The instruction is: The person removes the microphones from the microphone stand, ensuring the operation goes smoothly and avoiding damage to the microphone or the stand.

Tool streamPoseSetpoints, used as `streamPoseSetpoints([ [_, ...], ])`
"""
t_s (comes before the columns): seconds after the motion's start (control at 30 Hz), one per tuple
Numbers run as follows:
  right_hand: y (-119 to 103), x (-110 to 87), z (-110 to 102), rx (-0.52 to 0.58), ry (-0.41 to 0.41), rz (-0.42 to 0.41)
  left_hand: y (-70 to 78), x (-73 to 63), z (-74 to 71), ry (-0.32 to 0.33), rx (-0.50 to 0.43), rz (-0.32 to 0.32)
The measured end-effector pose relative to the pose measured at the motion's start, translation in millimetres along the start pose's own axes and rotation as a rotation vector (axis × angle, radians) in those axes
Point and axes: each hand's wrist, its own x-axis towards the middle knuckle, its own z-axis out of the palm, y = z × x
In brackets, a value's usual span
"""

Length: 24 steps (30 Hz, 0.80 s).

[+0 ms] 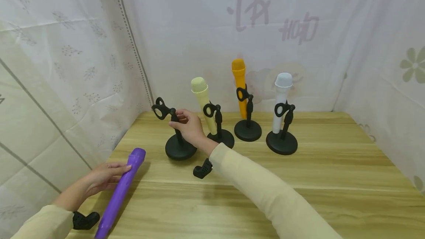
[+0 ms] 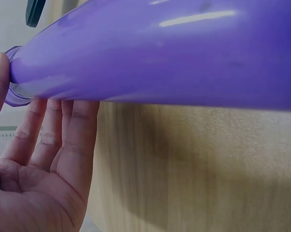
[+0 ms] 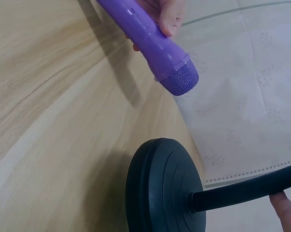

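Note:
A purple microphone (image 1: pixel 121 193) slants over the left part of the table, its head pointing away from me. My left hand (image 1: pixel 104 178) holds it between thumb and fingers near the head; the left wrist view shows the thumb on one side and the fingers beneath the purple body (image 2: pixel 159 58). My right hand (image 1: pixel 190 126) pinches the post of a black microphone stand (image 1: pixel 180 148) whose ring clip (image 1: pixel 160 110) holds nothing. In the right wrist view the stand's round base (image 3: pixel 164 188) appears close up, below the microphone's mesh head (image 3: pixel 183 78).
To the right stand three more black stands holding a pale yellow microphone (image 1: pixel 203 100), an orange microphone (image 1: pixel 239 84) and a white microphone (image 1: pixel 281 95). They stand near the back edge of the wooden table (image 1: pixel 325 180). Printed curtains (image 1: pixel 186 28) hang behind and at both sides.

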Motion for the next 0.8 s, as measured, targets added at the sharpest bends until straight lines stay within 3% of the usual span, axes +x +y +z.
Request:
streamPoseSetpoints([
  [0.37, 9.5, 4.9, 11.5, -0.035, 0.039, 0.012, -9.8, -3.0, -6.4, 0.056, 0.027, -0.007],
  [0.8, 23.3, 12.9, 18.5, -0.054, 0.087, 0.03, -14.7, -1.4, -1.4, 0.139, 0.096, -0.013],
])
